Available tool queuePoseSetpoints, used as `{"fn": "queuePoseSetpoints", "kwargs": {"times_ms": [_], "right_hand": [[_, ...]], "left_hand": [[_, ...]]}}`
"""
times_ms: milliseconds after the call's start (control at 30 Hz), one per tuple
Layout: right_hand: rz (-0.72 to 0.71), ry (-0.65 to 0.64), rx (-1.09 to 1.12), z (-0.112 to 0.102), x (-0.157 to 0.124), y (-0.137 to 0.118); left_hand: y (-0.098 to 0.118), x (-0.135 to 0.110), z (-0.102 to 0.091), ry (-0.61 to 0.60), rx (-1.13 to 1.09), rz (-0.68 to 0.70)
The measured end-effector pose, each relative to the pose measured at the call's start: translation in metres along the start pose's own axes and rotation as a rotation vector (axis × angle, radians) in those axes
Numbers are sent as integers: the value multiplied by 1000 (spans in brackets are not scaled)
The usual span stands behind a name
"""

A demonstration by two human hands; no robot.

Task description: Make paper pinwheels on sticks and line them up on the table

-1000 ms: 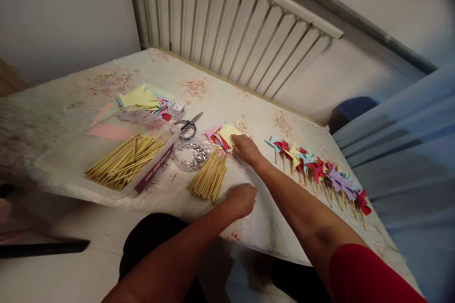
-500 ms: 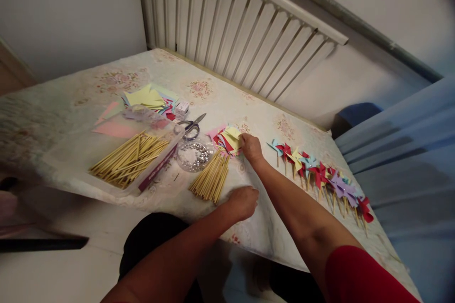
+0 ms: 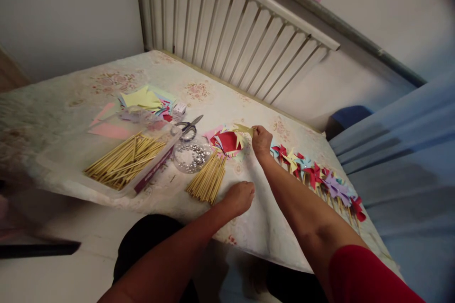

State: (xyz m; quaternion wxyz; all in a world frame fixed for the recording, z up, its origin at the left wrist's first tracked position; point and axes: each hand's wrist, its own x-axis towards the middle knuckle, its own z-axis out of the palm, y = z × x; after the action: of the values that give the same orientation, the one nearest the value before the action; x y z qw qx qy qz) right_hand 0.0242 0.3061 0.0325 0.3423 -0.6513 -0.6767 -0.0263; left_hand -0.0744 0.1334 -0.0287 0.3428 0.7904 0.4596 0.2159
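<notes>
Pinched in my right hand (image 3: 262, 141) is a yellow paper piece (image 3: 244, 128), lifted just above a pile of cut coloured paper (image 3: 227, 142) with a red sheet showing on top. My left hand (image 3: 241, 197) rests closed near the table's front edge; whatever its fingers hold, if anything, is hidden. To its left lies a fanned bundle of thin wooden sticks (image 3: 206, 180). Beside the bundle, a round clear dish (image 3: 192, 157) holds small silvery beads or pins. A row of finished paper pinwheels (image 3: 314, 175) on sticks lies right of my right forearm.
A clear plastic box (image 3: 122, 192) full of sticks stands at the left, with scissors (image 3: 188, 128) beyond it. More coloured paper (image 3: 142, 98) and a small white box (image 3: 179, 111) lie farther back. A radiator (image 3: 227, 28) lines the wall; a blue curtain (image 3: 394, 151) hangs at the right.
My right hand has lifted the yellow paper piece off the pile and moved slightly up and right, uncovering a red sheet. The left hand has stayed almost in place.
</notes>
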Motion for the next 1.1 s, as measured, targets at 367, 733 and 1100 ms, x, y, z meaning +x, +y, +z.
{"fn": "queuePoseSetpoints", "kwargs": {"times_ms": [367,733,1100], "right_hand": [[-53,-38,1,13,-8,-17],[-73,17,106,18,-4,-36],[-97,20,210,19,-2,-50]], "left_hand": [[-3,0,1,43,-52,-13],[2,-2,-6,-11,-20,-31],[-1,0,-2,19,-28,-29]]}}
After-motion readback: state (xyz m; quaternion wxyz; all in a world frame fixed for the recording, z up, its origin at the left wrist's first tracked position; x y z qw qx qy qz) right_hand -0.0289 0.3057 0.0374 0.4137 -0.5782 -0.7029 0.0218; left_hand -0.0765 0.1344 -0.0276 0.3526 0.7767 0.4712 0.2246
